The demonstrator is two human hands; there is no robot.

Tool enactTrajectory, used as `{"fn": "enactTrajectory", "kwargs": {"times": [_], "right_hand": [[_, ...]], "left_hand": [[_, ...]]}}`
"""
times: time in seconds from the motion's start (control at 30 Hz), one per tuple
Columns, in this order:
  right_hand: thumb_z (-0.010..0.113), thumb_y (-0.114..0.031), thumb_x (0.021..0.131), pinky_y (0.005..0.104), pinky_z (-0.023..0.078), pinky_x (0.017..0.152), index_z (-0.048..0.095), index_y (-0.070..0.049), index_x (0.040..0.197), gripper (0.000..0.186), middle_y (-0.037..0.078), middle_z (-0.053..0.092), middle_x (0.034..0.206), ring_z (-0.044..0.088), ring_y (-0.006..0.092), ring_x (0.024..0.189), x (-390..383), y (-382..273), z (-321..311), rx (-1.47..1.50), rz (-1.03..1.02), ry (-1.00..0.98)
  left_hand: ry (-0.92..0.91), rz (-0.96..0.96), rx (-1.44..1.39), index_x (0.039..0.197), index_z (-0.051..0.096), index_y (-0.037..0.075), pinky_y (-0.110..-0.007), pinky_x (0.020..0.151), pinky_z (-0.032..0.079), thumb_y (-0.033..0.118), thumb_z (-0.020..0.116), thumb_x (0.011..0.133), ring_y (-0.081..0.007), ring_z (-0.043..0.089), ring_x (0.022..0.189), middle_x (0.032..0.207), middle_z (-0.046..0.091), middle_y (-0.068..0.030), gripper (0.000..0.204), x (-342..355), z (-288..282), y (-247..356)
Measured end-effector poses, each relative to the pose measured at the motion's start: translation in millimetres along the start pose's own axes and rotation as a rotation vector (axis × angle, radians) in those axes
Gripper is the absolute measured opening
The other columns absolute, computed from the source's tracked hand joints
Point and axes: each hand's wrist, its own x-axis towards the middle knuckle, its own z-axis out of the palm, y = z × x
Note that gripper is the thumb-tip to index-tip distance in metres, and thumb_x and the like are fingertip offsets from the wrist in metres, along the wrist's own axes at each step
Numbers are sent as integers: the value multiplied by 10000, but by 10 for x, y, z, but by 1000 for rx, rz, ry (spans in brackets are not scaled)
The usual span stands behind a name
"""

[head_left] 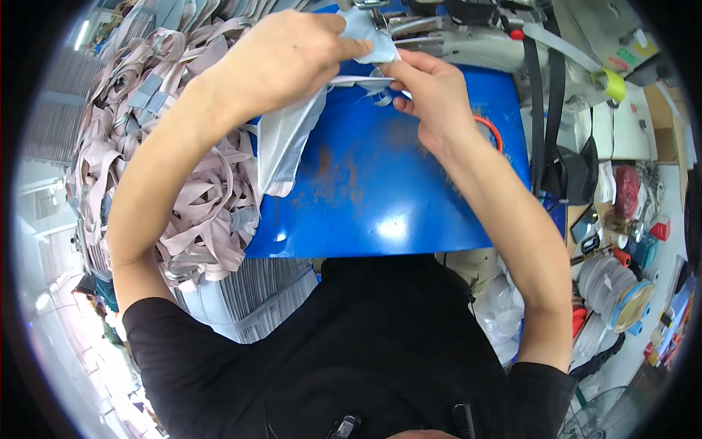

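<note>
Both my hands are at the far edge of a blue work table (pixel 351 190), by a sewing machine (pixel 475 51). My left hand (pixel 289 55) is closed, its fingertips on a light blue fabric piece (pixel 369 40) under the machine's head. With thumb and fingers pinched, my right hand (pixel 431 88) grips the lower right edge of that same piece. A white, finely striped fabric strip (pixel 289 146) hangs below my left hand and lies over the table's left part. Its upper end runs toward my right fingers; how it joins the blue piece is hidden.
A big heap of pale pink and grey fabric straps (pixel 208 227) piles up along the table's left side. Stacked grey striped pieces (pixel 256 296) stand below it. Black straps (pixel 545 110) hang at the right, near shelves with thread spools (pixel 610 289). An orange-red ring (pixel 491 132) lies beside my right wrist.
</note>
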Motion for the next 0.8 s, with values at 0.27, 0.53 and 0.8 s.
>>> {"fn": "enactTrajectory", "kwargs": {"times": [0.27, 0.53, 0.8], "right_hand": [[776, -120, 878, 281, 509, 637, 756, 3, 1115, 269, 42, 734, 932, 659, 124, 829, 131, 14, 106, 52, 42, 98], [777, -154, 899, 304, 513, 670, 756, -2, 1116, 266, 55, 755, 971, 672, 131, 873, 150, 37, 95, 70, 47, 94], [775, -160, 907, 323, 531, 688, 746, 0, 1123, 270, 71, 760, 981, 700, 160, 898, 166, 83, 45, 109, 32, 71]], "left_hand": [[-68, -59, 153, 1199, 728, 51, -421, 622, 574, 65, 691, 821, -326, 700, 693, 878, 649, -135, 381, 129, 98, 126], [-35, -185, 229, 1144, 706, -15, -394, 609, 592, 48, 675, 816, -322, 727, 704, 873, 672, -152, 335, 200, 233, 382], [-1, -278, 167, 1131, 675, -52, -385, 610, 595, 43, 673, 815, -330, 732, 706, 895, 699, -170, 330, 268, 293, 486]]}}
